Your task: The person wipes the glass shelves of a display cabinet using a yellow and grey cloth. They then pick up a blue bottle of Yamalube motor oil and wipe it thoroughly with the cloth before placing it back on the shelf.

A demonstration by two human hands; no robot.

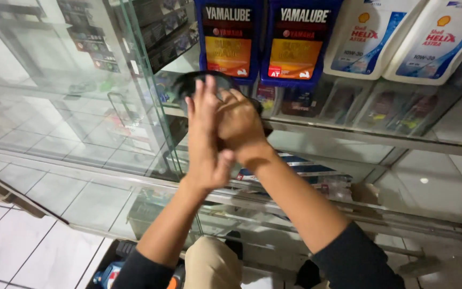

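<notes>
Both hands work a dark round part [201, 85] held up against the glass cabinet [81, 107], just below the two blue oil bottles [263, 40]. Left hand [205, 139] lies flat and open on it; right hand [240, 124] is curled closed around its edge. Looks mid-fitting or twisting; next move needs steady pressure without hitting the glass.
</notes>
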